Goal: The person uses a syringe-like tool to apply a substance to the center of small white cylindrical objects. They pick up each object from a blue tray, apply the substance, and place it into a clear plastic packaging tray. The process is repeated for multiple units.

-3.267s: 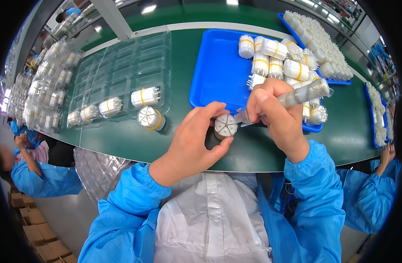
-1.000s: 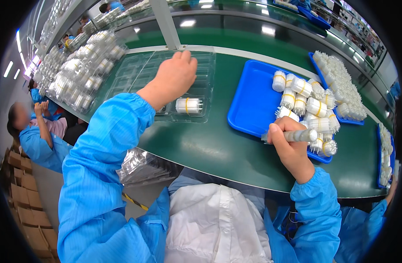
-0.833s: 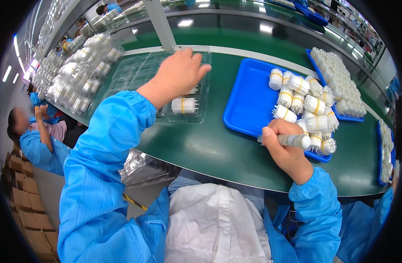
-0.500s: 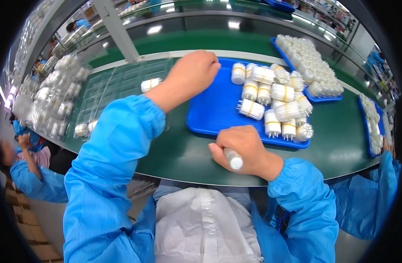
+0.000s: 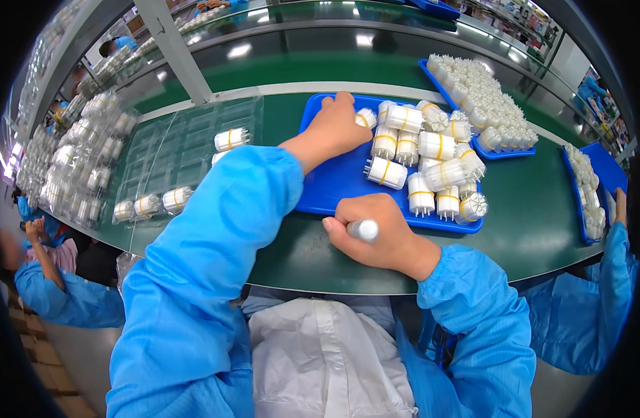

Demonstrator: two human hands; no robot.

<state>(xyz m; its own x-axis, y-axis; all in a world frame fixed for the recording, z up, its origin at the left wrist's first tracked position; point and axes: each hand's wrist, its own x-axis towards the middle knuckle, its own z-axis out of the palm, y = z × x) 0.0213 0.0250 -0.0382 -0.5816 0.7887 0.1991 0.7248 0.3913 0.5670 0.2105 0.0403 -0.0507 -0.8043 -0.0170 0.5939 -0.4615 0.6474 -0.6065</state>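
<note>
My left hand [image 5: 337, 130] reaches over the blue tray [image 5: 313, 202], its fingers closed at a white cylinder with a yellow band [image 5: 365, 118] on the left side of the pile. The far fingertips are partly hidden. Near the tray's front edge, my right hand [image 5: 377, 233] is wrapped round a pen-like white stick [image 5: 364, 230], whose rounded pale end points toward me. Several more white cylinders [image 5: 386, 173] with yellow bands and metal pins lie heaped in the tray's right half. Left of it, a clear plastic blister tray [image 5: 160, 157] holds several of the same cylinders, partly covered by my left sleeve.
Stacked clear trays filled with white parts [image 5: 90, 153] rise at the left. A second blue tray [image 5: 505, 153] packed with white parts stands behind on the right. Farther right is another blue tray [image 5: 576, 216], beside a co-worker's hand [image 5: 620, 207]. Another person [image 5: 55, 268] sits at left.
My left hand has moved right, from beside the clear tray to a cylinder in the blue tray. The right hand has tipped the stick slightly. The view has shifted a little.
</note>
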